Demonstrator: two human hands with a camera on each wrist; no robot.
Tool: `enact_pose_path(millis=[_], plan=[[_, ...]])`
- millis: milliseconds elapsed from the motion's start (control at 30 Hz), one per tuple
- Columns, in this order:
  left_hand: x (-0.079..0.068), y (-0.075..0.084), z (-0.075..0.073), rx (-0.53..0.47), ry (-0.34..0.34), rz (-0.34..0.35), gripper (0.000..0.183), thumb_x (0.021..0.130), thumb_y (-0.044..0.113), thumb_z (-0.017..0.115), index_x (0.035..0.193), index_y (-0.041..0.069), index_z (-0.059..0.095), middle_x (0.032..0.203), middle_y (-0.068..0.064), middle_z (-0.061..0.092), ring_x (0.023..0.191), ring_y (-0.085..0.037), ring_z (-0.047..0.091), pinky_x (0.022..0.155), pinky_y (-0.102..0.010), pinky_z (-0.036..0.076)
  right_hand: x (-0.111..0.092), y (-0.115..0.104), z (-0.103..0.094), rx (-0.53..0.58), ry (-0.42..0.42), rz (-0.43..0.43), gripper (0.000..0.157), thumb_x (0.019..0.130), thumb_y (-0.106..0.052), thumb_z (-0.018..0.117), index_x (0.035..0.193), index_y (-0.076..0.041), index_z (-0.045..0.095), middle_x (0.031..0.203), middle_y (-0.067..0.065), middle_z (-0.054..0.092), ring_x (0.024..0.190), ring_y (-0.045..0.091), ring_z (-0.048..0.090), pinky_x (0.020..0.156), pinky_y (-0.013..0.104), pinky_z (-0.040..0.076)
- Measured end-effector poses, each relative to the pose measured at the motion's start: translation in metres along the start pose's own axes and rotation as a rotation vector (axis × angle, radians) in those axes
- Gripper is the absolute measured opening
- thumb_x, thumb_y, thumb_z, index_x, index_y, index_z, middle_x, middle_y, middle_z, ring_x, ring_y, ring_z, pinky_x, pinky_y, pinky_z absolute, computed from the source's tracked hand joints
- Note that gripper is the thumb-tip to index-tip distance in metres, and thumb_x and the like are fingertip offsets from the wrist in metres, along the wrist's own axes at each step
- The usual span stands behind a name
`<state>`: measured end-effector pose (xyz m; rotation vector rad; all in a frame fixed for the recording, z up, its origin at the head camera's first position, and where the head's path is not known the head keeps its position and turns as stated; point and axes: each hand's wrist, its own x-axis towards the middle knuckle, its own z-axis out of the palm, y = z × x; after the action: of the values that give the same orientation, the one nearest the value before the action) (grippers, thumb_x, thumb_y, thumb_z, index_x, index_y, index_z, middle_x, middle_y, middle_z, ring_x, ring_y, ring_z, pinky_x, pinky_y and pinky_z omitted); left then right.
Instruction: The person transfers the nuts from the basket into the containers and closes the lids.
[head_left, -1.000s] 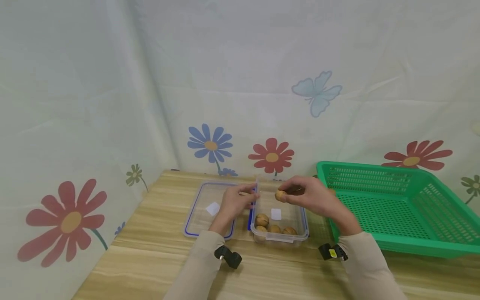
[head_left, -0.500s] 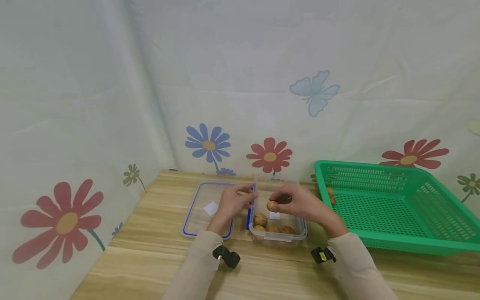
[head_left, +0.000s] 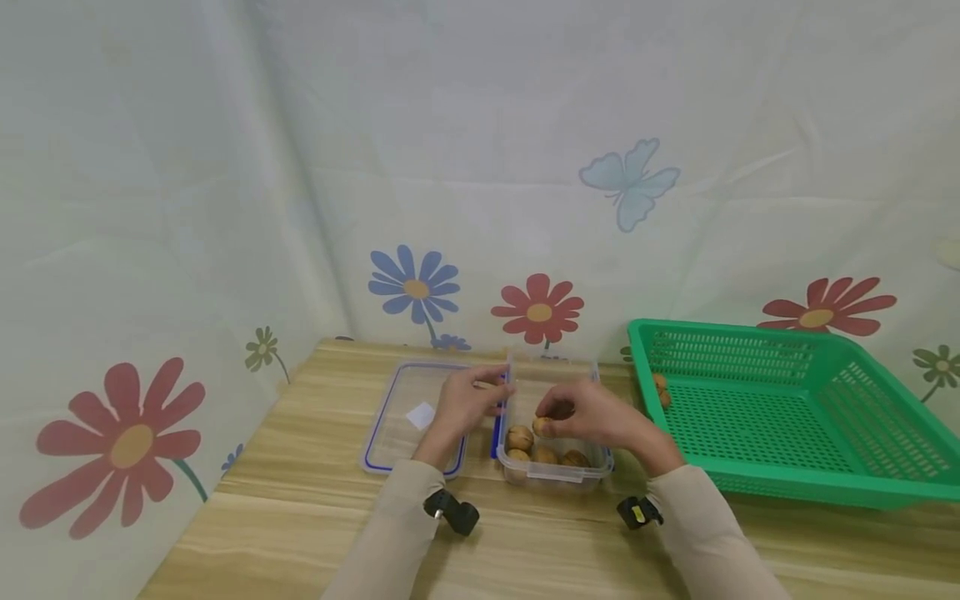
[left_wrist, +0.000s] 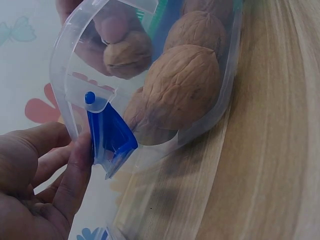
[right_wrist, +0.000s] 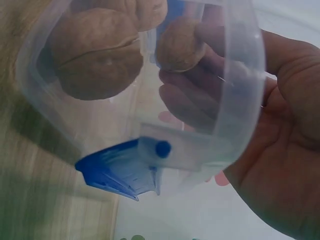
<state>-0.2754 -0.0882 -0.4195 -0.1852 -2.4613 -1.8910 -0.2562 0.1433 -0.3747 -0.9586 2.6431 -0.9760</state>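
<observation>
My right hand (head_left: pixel 596 414) pinches a walnut (head_left: pixel 540 427) between thumb and fingers, low inside a clear plastic box (head_left: pixel 555 473). Through the box's wall, the right wrist view shows the held walnut (right_wrist: pixel 179 47) in the fingertips. Several other walnuts (head_left: pixel 545 456) lie along the near and left sides of the box. My left hand (head_left: pixel 461 408) holds the box's left edge, with thumb and finger beside a blue latch (left_wrist: pixel 111 137) that hangs down. In the left wrist view, the walnuts (left_wrist: pixel 182 87) show large through the wall.
A clear lid (head_left: pixel 390 425) with a blue seal lies flat left of the box. On the right stands a green slotted basket (head_left: pixel 757 425), with a few walnuts (head_left: pixel 662 390) at its left side. Behind the wooden table (head_left: pixel 300 508) hangs a flowered cloth (head_left: pixel 465 192).
My right hand has moved left and down with the walnut, from above the box to inside it. The walnuts in the basket have come into view. My left hand has stayed at the box's edge.
</observation>
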Motion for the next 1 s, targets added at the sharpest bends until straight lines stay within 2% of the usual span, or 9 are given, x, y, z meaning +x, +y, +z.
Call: enact_pose_path(millis=[533,867,1000], plan=[[-0.001,0.0,-0.001,0.017,0.0,-0.022,0.041,0.097,0.014,0.079,0.137,0.007,0.072,0.109,-0.008,0.073,0.078,-0.021,0.077,0.072,-0.033,0.067,0.003,0.006,0.008,-0.057,-0.042,-0.024,0.008,0.095,-0.01,0.081,0.102,-0.006,0.079,0.095,-0.002,0.075,0.085,0.009,0.068,0.078,0.028,0.062],[-0.001,0.002,0.0,0.01,0.005,-0.041,0.041,0.097,0.013,0.08,0.137,0.008,0.073,0.111,-0.008,0.073,0.077,-0.022,0.077,0.075,-0.038,0.067,0.003,0.004,0.01,-0.096,-0.042,0.013,0.006,0.095,-0.011,0.081,0.101,-0.008,0.08,0.094,-0.005,0.073,0.085,0.011,0.063,0.076,0.027,0.06],[-0.001,0.002,0.0,0.011,0.002,-0.036,0.04,0.097,0.013,0.079,0.137,0.008,0.072,0.111,-0.009,0.073,0.078,-0.022,0.077,0.075,-0.036,0.067,0.004,0.003,0.011,-0.105,-0.044,0.013,0.006,0.096,-0.01,0.08,0.101,-0.007,0.079,0.093,-0.005,0.072,0.083,0.011,0.061,0.075,0.027,0.059]])
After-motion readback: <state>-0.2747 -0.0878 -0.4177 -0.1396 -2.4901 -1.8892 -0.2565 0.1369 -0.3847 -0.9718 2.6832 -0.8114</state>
